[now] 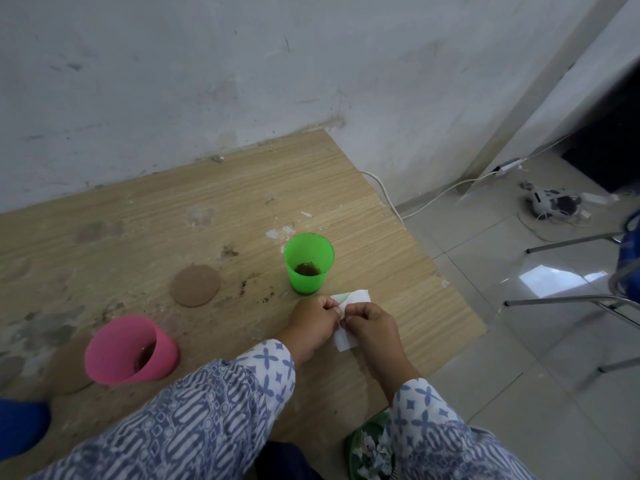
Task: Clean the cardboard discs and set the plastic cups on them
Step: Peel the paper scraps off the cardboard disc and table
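Two cups and two discs sat on the worktop: green cup, pink cup, bare disc between, second disc beside pink. Left hand and right hand pinched one tissue near the right edge.

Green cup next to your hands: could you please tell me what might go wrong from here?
1. The green cup holds dark dregs and stands just beyond the left hand and right hand, which both pinch the tissue; a bump could well spill it.
2. The pink cup also holds dark liquid, close to the left sleeve and a cardboard disc; a spill might soil that disc.
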`<state>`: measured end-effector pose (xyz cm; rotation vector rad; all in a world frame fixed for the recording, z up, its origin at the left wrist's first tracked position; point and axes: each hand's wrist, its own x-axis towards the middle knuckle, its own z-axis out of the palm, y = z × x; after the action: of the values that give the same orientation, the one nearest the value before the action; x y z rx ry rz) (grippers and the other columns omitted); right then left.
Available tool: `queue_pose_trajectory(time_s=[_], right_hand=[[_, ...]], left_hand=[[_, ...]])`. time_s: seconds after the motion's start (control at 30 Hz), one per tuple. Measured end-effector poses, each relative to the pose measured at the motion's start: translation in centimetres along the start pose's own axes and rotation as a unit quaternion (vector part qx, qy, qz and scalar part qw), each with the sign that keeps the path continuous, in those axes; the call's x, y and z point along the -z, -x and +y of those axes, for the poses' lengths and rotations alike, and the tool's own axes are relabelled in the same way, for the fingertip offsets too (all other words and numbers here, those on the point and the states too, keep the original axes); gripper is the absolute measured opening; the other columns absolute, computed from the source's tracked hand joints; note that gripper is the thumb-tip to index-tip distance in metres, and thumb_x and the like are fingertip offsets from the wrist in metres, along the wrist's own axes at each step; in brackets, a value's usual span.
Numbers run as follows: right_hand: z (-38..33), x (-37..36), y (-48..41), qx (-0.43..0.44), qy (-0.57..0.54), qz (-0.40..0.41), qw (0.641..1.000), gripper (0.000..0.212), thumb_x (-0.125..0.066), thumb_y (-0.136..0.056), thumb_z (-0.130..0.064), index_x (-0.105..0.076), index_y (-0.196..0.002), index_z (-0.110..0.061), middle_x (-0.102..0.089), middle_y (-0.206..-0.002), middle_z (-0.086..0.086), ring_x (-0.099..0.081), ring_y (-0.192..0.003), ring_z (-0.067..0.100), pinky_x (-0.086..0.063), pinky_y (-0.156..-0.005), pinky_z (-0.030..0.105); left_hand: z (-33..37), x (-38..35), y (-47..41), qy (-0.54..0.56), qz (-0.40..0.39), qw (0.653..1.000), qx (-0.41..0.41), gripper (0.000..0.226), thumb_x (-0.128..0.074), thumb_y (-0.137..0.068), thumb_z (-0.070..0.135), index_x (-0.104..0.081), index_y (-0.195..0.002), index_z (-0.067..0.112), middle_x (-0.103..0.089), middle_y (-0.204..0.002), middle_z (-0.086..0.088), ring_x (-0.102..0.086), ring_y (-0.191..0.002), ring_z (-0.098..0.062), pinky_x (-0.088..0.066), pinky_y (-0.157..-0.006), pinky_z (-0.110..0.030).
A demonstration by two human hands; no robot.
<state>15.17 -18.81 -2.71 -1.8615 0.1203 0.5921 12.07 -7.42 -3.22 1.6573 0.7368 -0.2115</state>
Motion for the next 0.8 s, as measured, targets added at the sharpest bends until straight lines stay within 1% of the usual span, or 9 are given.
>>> queue_pose_trajectory(time_s=[0.1,0.2,0.37,0.47,0.57,0.63,0.7,0.77,0.8], right_hand=[[-0.1,0.1,0.3,0.026,0.013,-0.001,1.0,0.01,-0.068,-0.078,-0.007,-0.066,-0.086,-0.012,-0.067,-0.079,0.0,-0.061,-0.073,0.01,-0.045,-0.055,0.008],[0.0,0.0,0.3,0.031,0.02,0.002,0.999,0.012,-0.07,-0.078,-0.008,-0.065,-0.088,-0.013,-0.067,-0.08,0.001,-0.059,-0.071,0.005,-0.043,-0.055,0.005],[0.3,-0.1,-0.1,0.027,0.058,0.031,0.998,0.006,-0.064,-0.081,-0.013,-0.068,-0.085,-0.012,-0.069,-0.084,0.003,-0.061,-0.074,0.012,-0.047,-0.06,0.018],[0.2,-0.1,-0.1,-0.002,0.018,0.035,0.999,0.006,-0.064,-0.078,-0.009,-0.068,-0.076,-0.011,-0.069,-0.077,0.005,-0.061,-0.071,0.016,-0.05,-0.062,0.026],[0.1,-0.1,0.1,-0.035,-0.058,0.062,0.996,0.007,-0.06,-0.075,-0.005,-0.066,-0.072,-0.002,-0.068,-0.072,0.013,-0.063,-0.069,0.024,-0.052,-0.065,0.037],[0.0,0.0,0.4,-0.041,-0.122,0.081,0.988,0.01,-0.055,-0.078,-0.001,-0.06,-0.071,0.003,-0.062,-0.066,0.015,-0.061,-0.061,0.025,-0.05,-0.062,0.036],[-0.3,0.1,0.7,-0.028,-0.155,0.097,0.983,0.013,-0.052,-0.081,0.0,-0.056,-0.069,0.001,-0.056,-0.066,0.013,-0.057,-0.058,0.023,-0.048,-0.059,0.036],[-0.5,0.3,1.0,-0.009,-0.168,0.107,0.98,0.015,-0.05,-0.082,0.001,-0.053,-0.067,0.001,-0.052,-0.066,0.012,-0.054,-0.058,0.023,-0.047,-0.056,0.035],[-0.6,0.4,1.1,-0.001,-0.174,0.113,0.978,0.016,-0.05,-0.082,0.001,-0.053,-0.066,0.001,-0.051,-0.065,0.012,-0.052,-0.059,0.023,-0.047,-0.054,0.034]], left_hand=[[0.0,0.2,-0.1,0.034,-0.014,0.999,0.015,0.016,-0.06,-0.088,0.008,-0.063,-0.076,0.016,-0.062,-0.067,-0.002,-0.053,-0.06,-0.012,-0.043,-0.057,-0.022],[-0.1,0.3,-0.2,0.035,-0.022,0.999,0.015,0.015,-0.059,-0.089,0.007,-0.063,-0.076,0.014,-0.062,-0.069,-0.006,-0.052,-0.059,-0.012,-0.043,-0.057,-0.023],[0.0,0.3,-0.1,0.003,-0.027,1.0,0.008,0.018,-0.056,-0.09,0.012,-0.061,-0.074,0.018,-0.061,-0.064,-0.001,-0.052,-0.06,-0.012,-0.043,-0.061,-0.025],[0.2,0.1,0.1,-0.006,-0.006,1.0,0.012,0.019,-0.05,-0.093,0.014,-0.056,-0.077,0.022,-0.062,-0.066,0.001,-0.055,-0.059,-0.008,-0.041,-0.057,-0.021],[0.4,0.1,0.4,-0.028,0.025,0.999,0.004,0.016,-0.046,-0.094,0.016,-0.053,-0.081,0.023,-0.064,-0.077,-0.001,-0.062,-0.069,-0.013,-0.043,-0.06,-0.024],[0.4,0.1,0.4,-0.049,0.033,0.998,-0.005,0.012,-0.045,-0.094,0.017,-0.053,-0.086,0.02,-0.066,-0.085,-0.004,-0.065,-0.075,-0.018,-0.045,-0.064,-0.027],[0.3,0.0,0.6,-0.059,0.039,0.997,-0.006,0.008,-0.045,-0.094,0.017,-0.052,-0.092,0.018,-0.065,-0.09,-0.006,-0.066,-0.08,-0.021,-0.048,-0.07,-0.03],[0.1,0.0,0.8,-0.055,0.05,0.997,-0.004,0.004,-0.047,-0.092,0.017,-0.048,-0.092,0.02,-0.062,-0.095,-0.006,-0.065,-0.086,-0.024,-0.051,-0.078,-0.036],[0.0,0.0,1.1,-0.053,0.057,0.997,-0.003,0.006,-0.048,-0.09,0.016,-0.046,-0.088,0.022,-0.061,-0.095,-0.007,-0.064,-0.087,-0.025,-0.05,-0.078,-0.037]])
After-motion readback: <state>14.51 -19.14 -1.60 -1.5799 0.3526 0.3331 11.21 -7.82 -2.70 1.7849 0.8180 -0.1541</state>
